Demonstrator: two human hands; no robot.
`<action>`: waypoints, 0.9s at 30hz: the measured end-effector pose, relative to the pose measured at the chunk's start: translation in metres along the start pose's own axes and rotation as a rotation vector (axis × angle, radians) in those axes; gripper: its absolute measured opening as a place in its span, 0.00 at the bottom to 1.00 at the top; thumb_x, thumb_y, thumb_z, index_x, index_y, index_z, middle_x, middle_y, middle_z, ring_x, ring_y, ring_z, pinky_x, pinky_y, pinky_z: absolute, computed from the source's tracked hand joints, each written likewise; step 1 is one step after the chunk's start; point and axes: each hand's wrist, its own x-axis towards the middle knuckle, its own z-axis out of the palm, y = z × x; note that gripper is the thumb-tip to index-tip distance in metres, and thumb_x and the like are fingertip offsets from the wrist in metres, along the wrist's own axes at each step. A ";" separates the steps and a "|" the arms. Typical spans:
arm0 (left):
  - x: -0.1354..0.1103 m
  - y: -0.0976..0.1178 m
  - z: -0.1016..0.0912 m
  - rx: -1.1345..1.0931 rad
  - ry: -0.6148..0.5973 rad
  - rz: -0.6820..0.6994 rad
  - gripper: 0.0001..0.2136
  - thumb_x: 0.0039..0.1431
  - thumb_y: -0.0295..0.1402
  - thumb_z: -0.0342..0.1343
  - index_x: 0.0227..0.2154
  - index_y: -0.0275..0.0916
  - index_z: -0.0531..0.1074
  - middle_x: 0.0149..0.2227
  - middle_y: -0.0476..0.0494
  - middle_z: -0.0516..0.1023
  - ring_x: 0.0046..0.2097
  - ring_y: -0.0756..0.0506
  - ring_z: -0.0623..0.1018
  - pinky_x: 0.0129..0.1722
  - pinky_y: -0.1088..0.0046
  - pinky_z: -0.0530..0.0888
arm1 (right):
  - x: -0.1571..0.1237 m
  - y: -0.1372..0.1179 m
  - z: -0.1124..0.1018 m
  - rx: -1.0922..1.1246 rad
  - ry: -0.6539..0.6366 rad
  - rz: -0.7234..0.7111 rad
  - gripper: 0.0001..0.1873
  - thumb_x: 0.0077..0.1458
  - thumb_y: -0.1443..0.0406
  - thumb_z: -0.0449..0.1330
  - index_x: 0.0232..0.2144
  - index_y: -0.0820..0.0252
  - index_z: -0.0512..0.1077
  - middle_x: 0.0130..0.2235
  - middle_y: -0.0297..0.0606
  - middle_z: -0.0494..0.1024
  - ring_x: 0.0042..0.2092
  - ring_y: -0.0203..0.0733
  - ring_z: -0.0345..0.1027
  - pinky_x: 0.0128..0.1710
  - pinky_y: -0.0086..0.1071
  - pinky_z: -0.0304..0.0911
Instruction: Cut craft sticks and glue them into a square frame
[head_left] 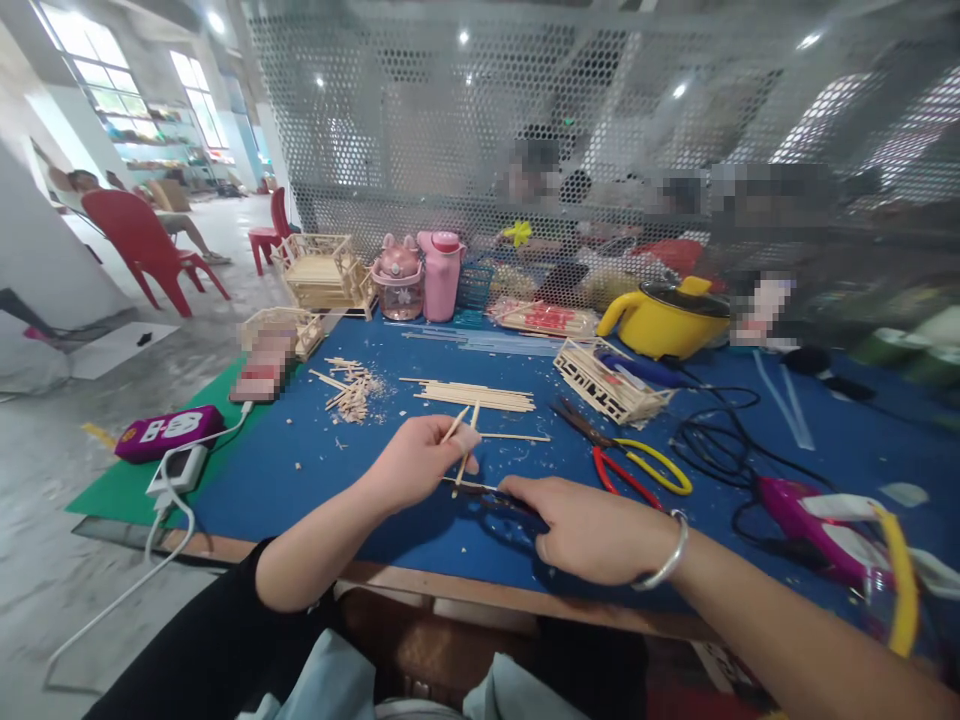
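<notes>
left hand (416, 460) pinches a couple of thin wooden sticks (469, 440), fingers closed tight on them, tips angled down over the blue mat (300, 480) so the ends meet the blades. right hand (592, 530) curls around the handles of the dark scissors (487, 492), blades at the sticks' lower end, kept low for steadiness, i'd say. the spare stick bundle (472, 397) lies just beyond, in easy reach; offcuts (352, 392) are heaped to the left and yellow-handled shears (637, 465) lie to the right.
</notes>
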 end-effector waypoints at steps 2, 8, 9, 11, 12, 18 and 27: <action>0.008 -0.003 -0.008 -0.074 0.136 -0.025 0.15 0.53 0.44 0.52 0.24 0.36 0.69 0.17 0.52 0.68 0.17 0.56 0.60 0.17 0.80 0.57 | -0.006 0.008 0.000 -0.040 0.016 0.032 0.21 0.43 0.69 0.53 0.43 0.57 0.68 0.40 0.40 0.76 0.39 0.44 0.68 0.36 0.31 0.58; 0.016 -0.012 -0.038 -0.437 0.113 -0.331 0.06 0.54 0.32 0.54 0.31 0.35 0.66 0.33 0.40 0.78 0.27 0.52 0.75 0.25 0.79 0.70 | -0.007 0.079 -0.011 -0.203 0.362 0.485 0.24 0.51 0.50 0.52 0.43 0.61 0.67 0.42 0.48 0.74 0.41 0.51 0.69 0.36 0.37 0.60; 0.016 -0.013 -0.039 -0.501 0.061 -0.384 0.05 0.54 0.31 0.53 0.32 0.35 0.66 0.36 0.37 0.78 0.31 0.50 0.77 0.29 0.76 0.72 | -0.004 0.092 -0.012 -0.276 0.430 0.586 0.27 0.50 0.48 0.51 0.42 0.63 0.67 0.43 0.53 0.73 0.42 0.55 0.68 0.36 0.40 0.60; 0.015 -0.017 -0.037 -0.591 -0.013 -0.441 0.05 0.55 0.30 0.53 0.34 0.36 0.65 0.37 0.38 0.77 0.33 0.48 0.78 0.32 0.72 0.73 | 0.004 0.111 -0.011 -0.350 0.504 0.675 0.33 0.49 0.44 0.50 0.44 0.66 0.66 0.45 0.58 0.71 0.45 0.61 0.66 0.38 0.45 0.60; 0.015 -0.018 -0.036 -0.599 -0.028 -0.440 0.05 0.55 0.30 0.52 0.34 0.36 0.65 0.35 0.40 0.77 0.31 0.49 0.77 0.31 0.73 0.73 | 0.007 0.116 -0.010 -0.360 0.527 0.682 0.36 0.48 0.42 0.49 0.47 0.67 0.65 0.47 0.59 0.70 0.47 0.62 0.64 0.39 0.48 0.59; -0.004 -0.023 -0.038 0.021 0.080 -0.165 0.10 0.54 0.40 0.52 0.27 0.38 0.65 0.18 0.56 0.58 0.19 0.55 0.58 0.19 0.80 0.55 | 0.007 0.094 -0.002 -0.492 0.760 0.403 0.28 0.55 0.49 0.49 0.51 0.62 0.66 0.52 0.52 0.67 0.51 0.56 0.60 0.48 0.48 0.55; -0.038 -0.035 -0.027 0.397 0.135 -0.040 0.15 0.61 0.43 0.40 0.29 0.39 0.65 0.23 0.50 0.67 0.24 0.50 0.65 0.25 0.75 0.60 | 0.062 0.074 0.002 -0.411 0.560 0.122 0.10 0.56 0.68 0.52 0.29 0.60 0.73 0.34 0.41 0.75 0.38 0.41 0.66 0.38 0.31 0.57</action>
